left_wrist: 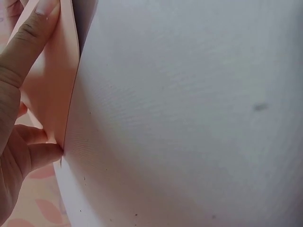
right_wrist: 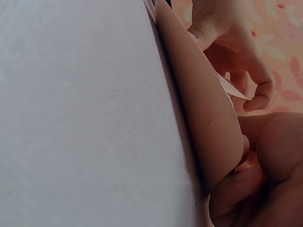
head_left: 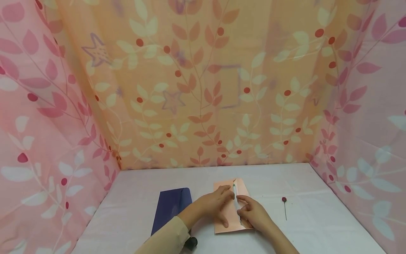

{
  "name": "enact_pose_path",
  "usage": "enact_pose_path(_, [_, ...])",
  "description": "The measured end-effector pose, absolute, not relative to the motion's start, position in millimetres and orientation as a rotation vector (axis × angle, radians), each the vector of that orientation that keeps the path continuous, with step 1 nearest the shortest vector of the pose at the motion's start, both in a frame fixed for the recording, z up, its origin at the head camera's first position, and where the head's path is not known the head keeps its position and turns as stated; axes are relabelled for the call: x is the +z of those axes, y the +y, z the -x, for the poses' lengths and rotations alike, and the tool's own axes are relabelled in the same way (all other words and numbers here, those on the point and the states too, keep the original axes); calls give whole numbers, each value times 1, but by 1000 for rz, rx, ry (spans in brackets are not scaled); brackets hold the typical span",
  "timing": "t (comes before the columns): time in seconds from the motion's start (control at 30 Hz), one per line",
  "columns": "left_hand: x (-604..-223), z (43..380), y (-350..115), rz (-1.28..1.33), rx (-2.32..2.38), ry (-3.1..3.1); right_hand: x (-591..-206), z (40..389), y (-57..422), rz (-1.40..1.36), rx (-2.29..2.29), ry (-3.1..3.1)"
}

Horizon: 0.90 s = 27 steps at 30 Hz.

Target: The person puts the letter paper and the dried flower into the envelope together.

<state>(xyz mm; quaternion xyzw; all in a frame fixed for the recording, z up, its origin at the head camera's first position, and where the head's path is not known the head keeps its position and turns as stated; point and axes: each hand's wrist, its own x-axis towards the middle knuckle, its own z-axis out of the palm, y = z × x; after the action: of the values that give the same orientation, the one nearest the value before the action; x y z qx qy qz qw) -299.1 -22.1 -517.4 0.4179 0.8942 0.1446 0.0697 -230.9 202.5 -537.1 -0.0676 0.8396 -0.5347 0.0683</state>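
Observation:
A peach envelope (head_left: 233, 220) lies on the white table with its flap (head_left: 243, 187) on the right side. A narrow white strip (head_left: 235, 203), with a green mark near its far end, runs along the envelope beside the flap. My left hand (head_left: 214, 204) rests on the envelope, its fingers reaching to the strip; the left wrist view shows the thumb laid on the peach paper. My right hand (head_left: 253, 211) pinches the flap side near the strip. In the right wrist view, curled fingers (right_wrist: 236, 189) meet the flap's rounded edge, and their tips are partly hidden.
To the left lies a dark blue envelope (head_left: 169, 208), partly covered by my left forearm. A small dark red flower on a thin stem (head_left: 284, 200) lies to the right. A black rounded object (head_left: 191, 243) sits by the left sleeve. Patterned curtains (head_left: 203, 134) enclose the table.

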Motion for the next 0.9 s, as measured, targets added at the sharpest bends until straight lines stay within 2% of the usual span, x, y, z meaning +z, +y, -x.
enact_pose_path(0.47, [-519,300,-24,-1302,418,2734,-532,234,194,187,-1523,2601])
enact_pose_path(0.9, [-517,297,-28,-1336,446,2729,-529,241,185,224,-1607,2428])
